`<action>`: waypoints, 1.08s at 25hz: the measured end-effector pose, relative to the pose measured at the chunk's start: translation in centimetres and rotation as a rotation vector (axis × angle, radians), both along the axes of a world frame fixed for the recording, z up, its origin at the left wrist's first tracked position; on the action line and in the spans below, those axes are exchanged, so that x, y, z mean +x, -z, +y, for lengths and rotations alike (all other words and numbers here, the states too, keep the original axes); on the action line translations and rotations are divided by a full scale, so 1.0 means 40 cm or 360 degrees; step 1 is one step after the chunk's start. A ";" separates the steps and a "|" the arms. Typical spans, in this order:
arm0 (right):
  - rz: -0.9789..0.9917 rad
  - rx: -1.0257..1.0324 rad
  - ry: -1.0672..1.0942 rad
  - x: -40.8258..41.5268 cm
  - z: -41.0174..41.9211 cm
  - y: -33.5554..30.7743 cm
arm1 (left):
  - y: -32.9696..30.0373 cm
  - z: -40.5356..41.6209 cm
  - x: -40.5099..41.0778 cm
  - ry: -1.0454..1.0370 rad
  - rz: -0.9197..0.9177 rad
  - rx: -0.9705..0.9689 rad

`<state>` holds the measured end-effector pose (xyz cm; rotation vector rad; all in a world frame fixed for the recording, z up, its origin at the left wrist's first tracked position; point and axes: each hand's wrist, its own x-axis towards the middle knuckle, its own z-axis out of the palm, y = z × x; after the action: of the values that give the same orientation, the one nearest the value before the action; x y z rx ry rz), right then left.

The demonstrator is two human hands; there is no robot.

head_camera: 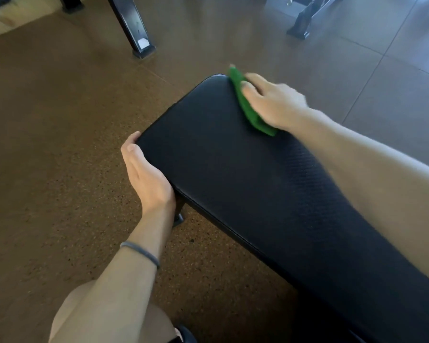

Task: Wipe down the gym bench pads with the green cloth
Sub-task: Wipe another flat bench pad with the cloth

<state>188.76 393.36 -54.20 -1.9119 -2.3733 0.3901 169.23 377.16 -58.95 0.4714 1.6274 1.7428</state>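
Note:
A black textured bench pad (233, 174) runs from the upper middle to the lower right. The green cloth (248, 107) lies on the pad's far right edge, near its end. My right hand (273, 100) presses flat on the cloth with fairly straight fingers; the hand is blurred. My left hand (144, 174) holds the pad's near left corner, thumb along the edge and fingers curled underneath, out of sight. A dark band sits on my left wrist.
Brown speckled rubber flooring (60, 144) surrounds the bench. A black equipment leg (136, 33) stands at the top centre, another black frame foot (300, 28) at the top right. The bench's own leg (178, 216) shows under the pad beside my left wrist.

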 end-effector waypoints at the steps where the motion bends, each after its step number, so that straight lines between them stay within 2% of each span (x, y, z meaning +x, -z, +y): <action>1: -0.0015 -0.0005 0.0078 0.066 -0.044 -0.003 | 0.000 -0.002 0.002 -0.0007 -0.0010 0.0009; 5: -0.0130 0.0152 0.0217 0.211 -0.198 -0.010 | 0.012 0.003 0.005 -0.0066 -0.0014 0.0070; 8: -0.0103 0.0131 0.0280 0.085 -0.119 0.000 | 0.012 0.007 0.007 -0.0116 0.0008 0.0079; 11: 0.0037 0.0089 0.0110 -0.075 -0.013 0.004 | 0.000 0.004 0.016 -0.0071 -0.0006 0.0035; 13: 0.0047 0.0098 0.0049 -0.098 -0.021 0.003 | -0.006 -0.001 0.008 -0.0041 -0.0050 0.0042; 17: -0.0108 0.0282 0.0000 0.058 -0.197 0.012 | 0.002 -0.005 0.003 -0.0020 0.0000 0.0043; 19: -0.0120 0.0241 0.0047 0.088 -0.189 0.008 | 0.007 -0.002 0.006 -0.0024 -0.0017 0.0073; 23: -0.0058 0.0177 0.0088 -0.112 -0.007 0.007 | 0.004 0.003 0.000 -0.0017 0.0031 0.0030; 25: -0.0084 0.0203 -0.0081 -0.244 0.004 0.008 | -0.006 -0.002 -0.003 0.0034 0.0076 -0.0063; 27: -0.0109 0.0222 -0.0342 -0.330 -0.078 0.015 | -0.024 -0.011 -0.016 0.0123 -0.0040 -0.0107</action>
<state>175.56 390.23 -54.80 -1.6436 -2.5836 0.1670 168.58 376.71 -57.97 0.4723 1.6236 1.6257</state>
